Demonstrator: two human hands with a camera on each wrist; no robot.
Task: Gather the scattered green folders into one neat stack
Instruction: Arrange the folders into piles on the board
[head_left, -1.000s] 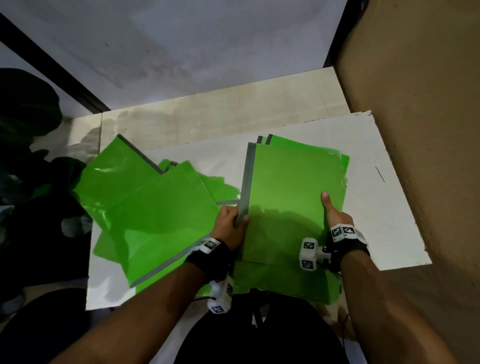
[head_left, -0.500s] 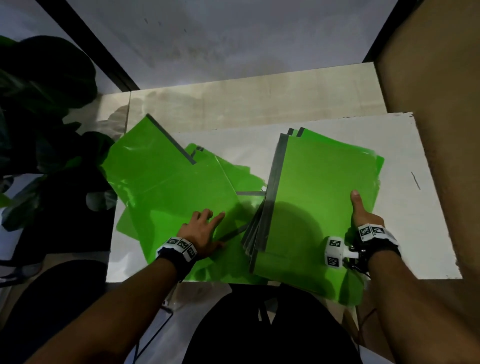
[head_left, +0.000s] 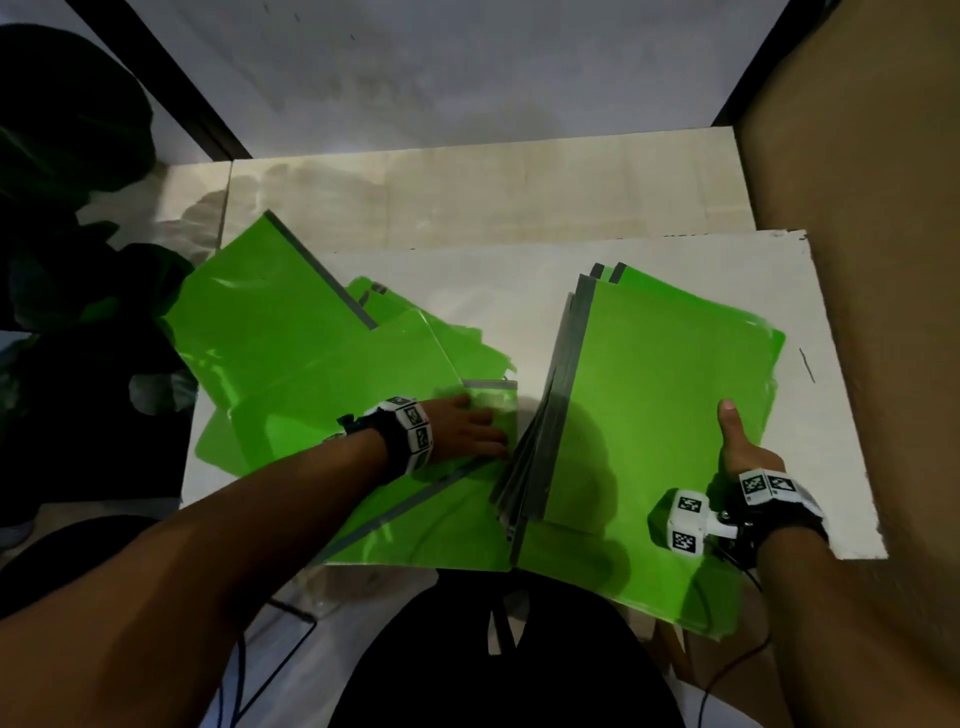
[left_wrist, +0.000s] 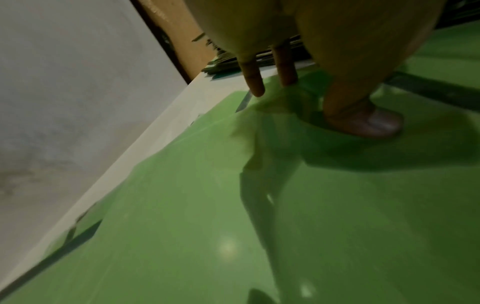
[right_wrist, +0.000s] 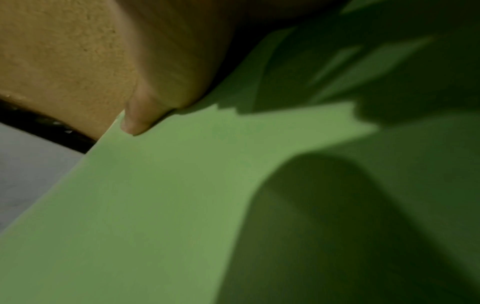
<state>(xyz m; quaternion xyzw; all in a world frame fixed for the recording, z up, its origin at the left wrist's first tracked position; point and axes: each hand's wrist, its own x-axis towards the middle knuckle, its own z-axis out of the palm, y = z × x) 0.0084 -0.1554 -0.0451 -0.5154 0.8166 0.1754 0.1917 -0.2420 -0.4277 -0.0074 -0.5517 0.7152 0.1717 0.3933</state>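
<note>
Your left hand (head_left: 462, 428) lies flat, fingers straight, on the loose green folders (head_left: 291, 364) fanned over the left of the white board (head_left: 519, 275). Your right hand (head_left: 740, 447) grips the stack (head_left: 665, 395) at its right edge, thumb on top, near the brown wall (head_left: 857, 208).

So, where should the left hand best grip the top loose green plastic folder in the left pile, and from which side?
Probably at the top loose green plastic folder's right corner, where the left hand already rests flat. Come from the right, beside the gathered stack: that corner is exposed near the grey spine strip, so the thumb could slip under and pinch it.
</note>
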